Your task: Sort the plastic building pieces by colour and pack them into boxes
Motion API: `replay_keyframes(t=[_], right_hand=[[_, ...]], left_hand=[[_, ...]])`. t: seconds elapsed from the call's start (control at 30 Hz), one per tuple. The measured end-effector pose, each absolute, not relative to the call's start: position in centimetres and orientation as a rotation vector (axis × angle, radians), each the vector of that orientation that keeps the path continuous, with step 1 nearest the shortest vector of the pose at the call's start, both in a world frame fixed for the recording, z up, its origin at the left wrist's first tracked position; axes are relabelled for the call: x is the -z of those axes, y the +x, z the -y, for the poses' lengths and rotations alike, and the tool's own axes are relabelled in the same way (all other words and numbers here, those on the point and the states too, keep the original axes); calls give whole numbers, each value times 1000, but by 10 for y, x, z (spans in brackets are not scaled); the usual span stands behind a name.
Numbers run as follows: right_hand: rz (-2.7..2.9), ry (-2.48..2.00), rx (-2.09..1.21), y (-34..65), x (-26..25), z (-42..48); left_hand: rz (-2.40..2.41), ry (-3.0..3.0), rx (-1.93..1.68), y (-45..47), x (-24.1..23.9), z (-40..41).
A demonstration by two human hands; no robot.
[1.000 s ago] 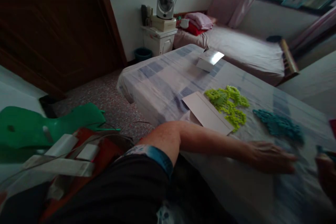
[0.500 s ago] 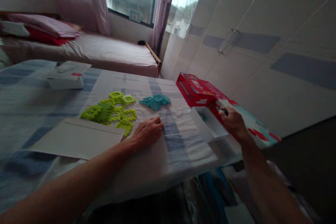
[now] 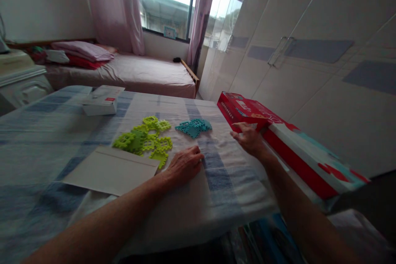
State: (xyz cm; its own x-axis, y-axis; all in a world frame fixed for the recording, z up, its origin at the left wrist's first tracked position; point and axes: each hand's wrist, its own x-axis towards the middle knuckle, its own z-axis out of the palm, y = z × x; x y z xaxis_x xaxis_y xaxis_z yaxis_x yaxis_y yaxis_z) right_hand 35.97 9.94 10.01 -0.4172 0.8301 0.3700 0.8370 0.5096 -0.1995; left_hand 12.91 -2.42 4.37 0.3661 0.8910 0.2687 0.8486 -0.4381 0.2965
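Observation:
My left hand (image 3: 187, 164) rests on the striped tablecloth with its fingers curled together, and nothing shows in it. Beside it lie lime-green interlocking plastic pieces (image 3: 149, 142) with toothed edges, several of them overlapping. Just beyond its fingertips is a small pile of teal pieces (image 3: 194, 127) of the same kind. My right hand (image 3: 247, 138) hovers at the near end of a red box (image 3: 243, 109), index finger stretched out and thumb apart. No object is visible between its fingers. My right hand and forearm hide most of the area in front of the box.
A beige flat card (image 3: 111, 169) lies left of my left forearm. Farther back stands a small white box (image 3: 103, 100). A long red and white carton (image 3: 306, 156) runs along the table's right edge. Beyond the table are a bed (image 3: 142, 72) and a wardrobe (image 3: 303, 78).
My right hand has moved left and away from the long carton, its index finger now extended. The white tray seen before is mostly hidden. My left hand stays resting; the view has shifted.

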Motion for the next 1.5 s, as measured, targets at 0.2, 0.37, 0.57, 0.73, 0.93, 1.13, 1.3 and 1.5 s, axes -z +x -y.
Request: replay_keyframes(t=[0.2,0.37,0.57,0.73,0.93,1.13,1.3,1.5], right_hand=[[2541,-1259,-156,270,-69,-139],[2603,-1346,-225,247,-58,-155],[2635,-1344,-49,268,-53,-133],[2666,-1371,-34,295,-56,-124],[2332,-1409,-41,274,-70,-140],[2307,-1507,-75,227,-67,-150],[2344,-1451,-111,226,-57,-141],[2117,-1340,-400,249,-62,-131]], left_hand=[[-1622,2476,-602,129,-45,25],[-1616,2469,-613,129,-47,25],[-1591,2472,-624,128,-44,24],[-1600,2451,-589,129,-45,23],[-1610,2455,-618,128,-43,23],[-1602,2476,-645,128,-41,23],[-1606,2475,-642,129,-43,24],[-1611,2469,-608,128,-43,23]])
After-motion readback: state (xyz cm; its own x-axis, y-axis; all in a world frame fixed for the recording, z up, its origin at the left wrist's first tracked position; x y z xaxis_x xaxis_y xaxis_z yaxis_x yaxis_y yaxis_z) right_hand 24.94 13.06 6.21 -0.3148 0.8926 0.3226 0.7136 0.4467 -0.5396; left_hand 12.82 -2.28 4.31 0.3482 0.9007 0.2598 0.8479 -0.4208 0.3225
